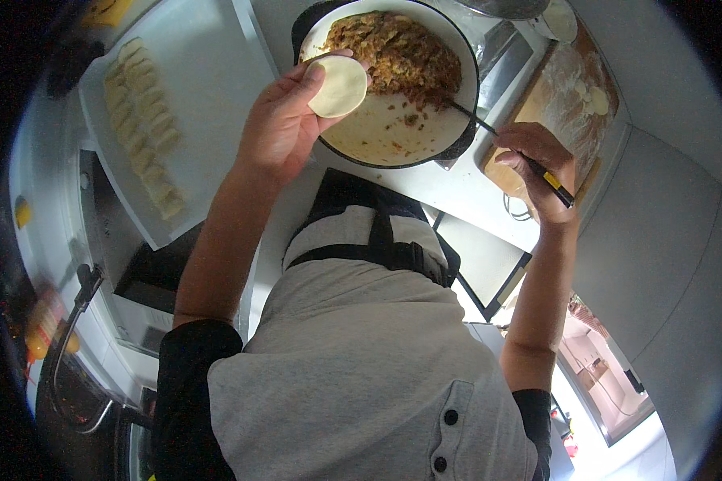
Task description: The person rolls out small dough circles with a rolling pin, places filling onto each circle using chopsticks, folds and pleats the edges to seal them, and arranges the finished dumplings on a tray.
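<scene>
A round, flat dough wrapper [340,88] rests on the fingers of my left hand [286,117], my thumb pressing its edge. It bears no filling. Just beneath it is a white-lined pot [361,147] with a dark rim, where a brown minced filling [397,54] is heaped toward the far side. My right hand [538,165] grips a thin dark utensil [480,120] with a yellow band near its handle end. The utensil's tip reaches into the near right edge of the filling and is hidden there.
On the left, a white tray [210,78] carries two rows of shaped dumplings [141,129]. A floured wooden board [526,108] at the right holds several dough pieces [595,101]. A metal faucet [57,355] stands at lower left. A white container [559,21] sits beyond the board.
</scene>
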